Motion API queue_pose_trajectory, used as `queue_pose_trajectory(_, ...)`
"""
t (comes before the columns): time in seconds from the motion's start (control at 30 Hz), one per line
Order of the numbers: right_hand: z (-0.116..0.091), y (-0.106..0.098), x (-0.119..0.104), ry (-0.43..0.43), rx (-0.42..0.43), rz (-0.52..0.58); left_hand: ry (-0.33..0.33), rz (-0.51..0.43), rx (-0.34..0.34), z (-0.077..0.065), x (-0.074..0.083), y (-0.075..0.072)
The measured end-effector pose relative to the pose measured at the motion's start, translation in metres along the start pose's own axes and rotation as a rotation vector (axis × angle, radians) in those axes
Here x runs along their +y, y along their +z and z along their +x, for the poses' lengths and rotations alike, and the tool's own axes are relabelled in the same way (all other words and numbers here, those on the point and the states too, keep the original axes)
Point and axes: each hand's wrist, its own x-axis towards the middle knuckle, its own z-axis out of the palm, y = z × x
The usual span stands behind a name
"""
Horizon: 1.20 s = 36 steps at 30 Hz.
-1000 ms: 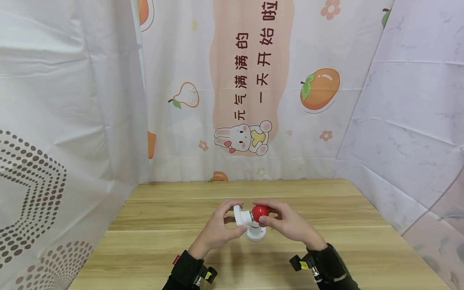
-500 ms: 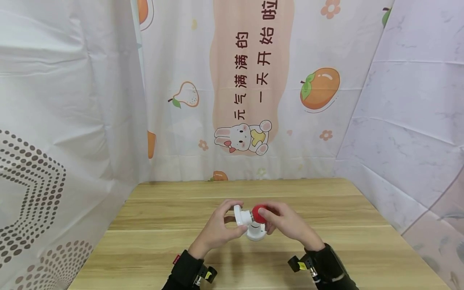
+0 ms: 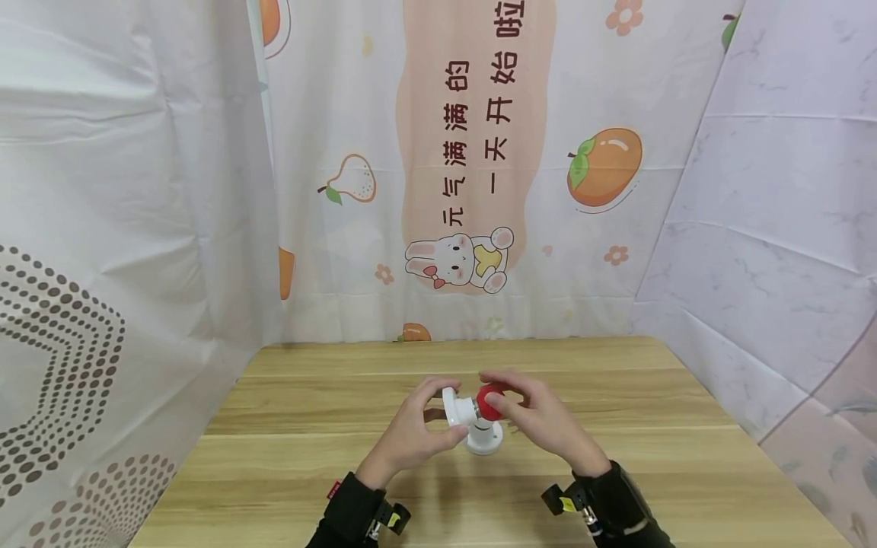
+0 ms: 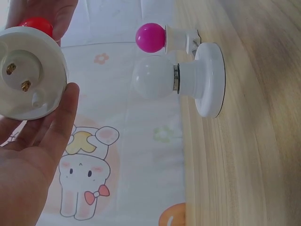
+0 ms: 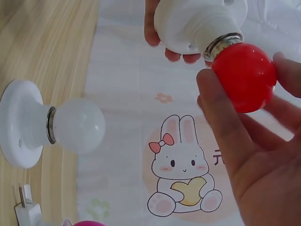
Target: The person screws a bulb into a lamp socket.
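Red bulb in a white socket, held above the table

My left hand (image 3: 411, 434) grips the white socket (image 3: 455, 409); my right hand (image 3: 537, 418) pinches the glossy red bulb (image 3: 488, 402) seated in it. Since a second ago, my right fingers have shifted round the bulb.

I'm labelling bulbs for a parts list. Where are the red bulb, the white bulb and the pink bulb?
red bulb (image 5: 243, 77), right wrist view, middle of its globe.
white bulb (image 5: 79, 125), right wrist view, middle of its globe.
pink bulb (image 4: 150, 37), left wrist view, middle of its globe.
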Motion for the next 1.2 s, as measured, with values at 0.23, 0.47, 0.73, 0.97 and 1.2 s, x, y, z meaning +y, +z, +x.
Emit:
queue_pose_trajectory(0.23,-0.002,-0.004,0.001,-0.119,-0.044,0.040,0.000,0.008,0.006,0.000,-0.001,0.000)
queue_pose_trajectory(0.47,-0.003,-0.012,0.002,-0.151,-0.169,0.083,-0.010,0.001,0.007,0.000,0.000,-0.002)
queue_pose_trajectory(0.73,-0.003,-0.013,0.003,-0.122,-0.196,0.079,-0.013,0.008,0.010,0.000,0.001,-0.002)
queue_pose_trajectory(0.97,-0.002,-0.012,0.004,-0.110,-0.162,0.035,-0.009,0.008,0.010,0.000,0.002,-0.002)
queue_pose_trajectory(1.2,-0.003,-0.011,0.003,-0.071,-0.147,0.026,-0.012,0.003,0.008,0.000,0.003,-0.001)
